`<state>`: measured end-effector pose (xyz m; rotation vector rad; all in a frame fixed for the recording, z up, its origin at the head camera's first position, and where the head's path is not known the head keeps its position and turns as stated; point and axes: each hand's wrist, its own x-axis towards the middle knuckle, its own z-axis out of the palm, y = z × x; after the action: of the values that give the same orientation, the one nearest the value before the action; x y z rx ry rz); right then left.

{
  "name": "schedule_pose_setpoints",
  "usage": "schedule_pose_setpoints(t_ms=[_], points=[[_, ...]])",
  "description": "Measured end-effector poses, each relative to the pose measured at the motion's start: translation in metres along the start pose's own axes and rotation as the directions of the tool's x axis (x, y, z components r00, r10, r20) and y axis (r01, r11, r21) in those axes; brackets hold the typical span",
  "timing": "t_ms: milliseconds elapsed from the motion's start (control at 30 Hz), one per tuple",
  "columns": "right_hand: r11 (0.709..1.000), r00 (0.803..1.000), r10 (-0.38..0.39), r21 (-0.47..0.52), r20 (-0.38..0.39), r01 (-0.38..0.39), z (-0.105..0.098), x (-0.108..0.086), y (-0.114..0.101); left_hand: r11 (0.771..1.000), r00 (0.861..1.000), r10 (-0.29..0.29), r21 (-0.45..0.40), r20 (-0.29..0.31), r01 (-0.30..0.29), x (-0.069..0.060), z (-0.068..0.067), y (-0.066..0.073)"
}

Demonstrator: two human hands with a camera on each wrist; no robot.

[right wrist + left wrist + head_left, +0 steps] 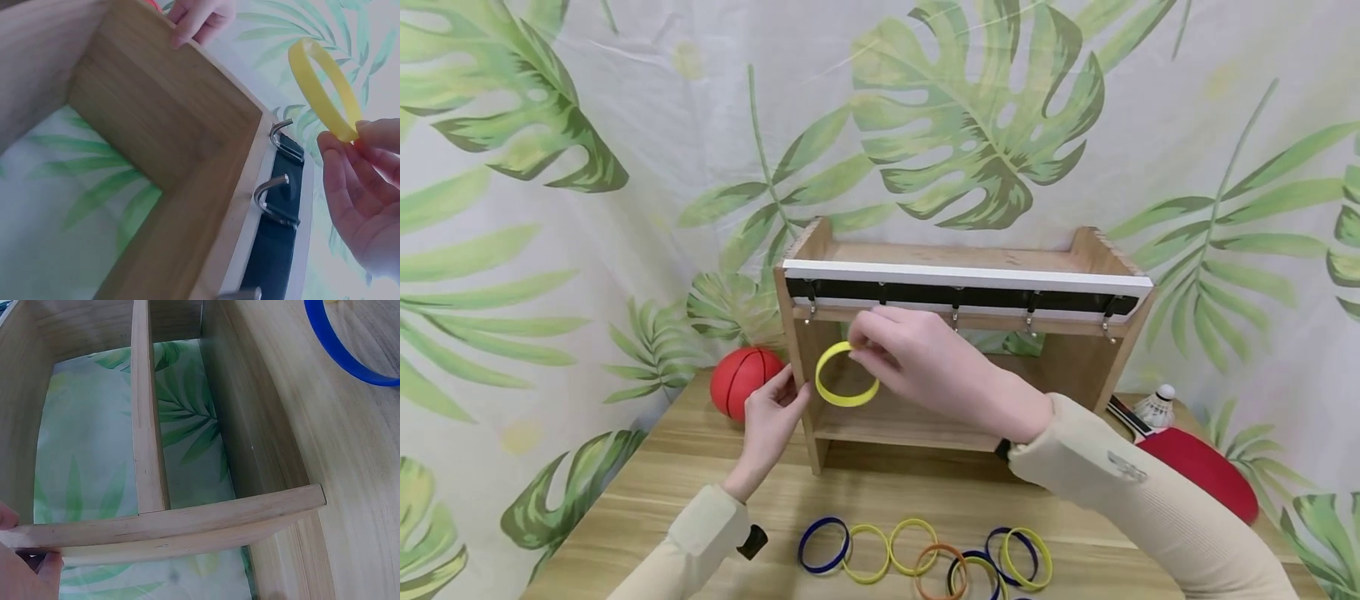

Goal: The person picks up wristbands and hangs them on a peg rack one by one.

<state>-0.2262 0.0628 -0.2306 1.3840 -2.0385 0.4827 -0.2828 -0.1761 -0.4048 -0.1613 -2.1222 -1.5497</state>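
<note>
My right hand (917, 354) pinches a yellow wristband (847, 403) between thumb and fingers, in front of the wooden shelf (887, 417). In the right wrist view the band (309, 84) hangs in the air, apart from the metal hooks (270, 187) on the shelf's black strip. My left hand (772, 425) grips the front edge of the shelf's left side panel; in the left wrist view only part of that hand (28, 575) shows at the lower left. The hook nearest the left end (810, 310) bears no band. My right hand hides part of the hook row.
Several blue, yellow and orange wristbands (824, 569) lie on the wooden table (647, 500) in front of the shelf, some overlapping. A red ball (737, 383) sits left of the shelf. At the right are a red paddle (1202, 471) and a shuttlecock (1156, 408).
</note>
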Motion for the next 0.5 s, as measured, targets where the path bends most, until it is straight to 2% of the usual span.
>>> schedule_pose_setpoints(t_ms=[167, 433, 500], points=[[0.997, 0.999, -0.019, -0.079, 0.032, 0.021, 0.014, 0.026, 0.007, 1.000, 1.000, -0.016, -0.015, 0.001, 0.016, 0.000, 0.000, 0.001], [0.986, 0.994, 0.068, -0.155, 0.086, -0.054, 0.028, 0.048, 0.017, 1.000, 0.999, -0.029, 0.002, 0.020, 0.029, 0.000, -0.002, 0.001], [0.975, 0.992, 0.078, -0.214, 0.098, -0.055, 0.032, 0.050, 0.015, 1.000, 1.000, -0.026, 0.011, 0.013, 0.026, 0.001, -0.002, 0.001]])
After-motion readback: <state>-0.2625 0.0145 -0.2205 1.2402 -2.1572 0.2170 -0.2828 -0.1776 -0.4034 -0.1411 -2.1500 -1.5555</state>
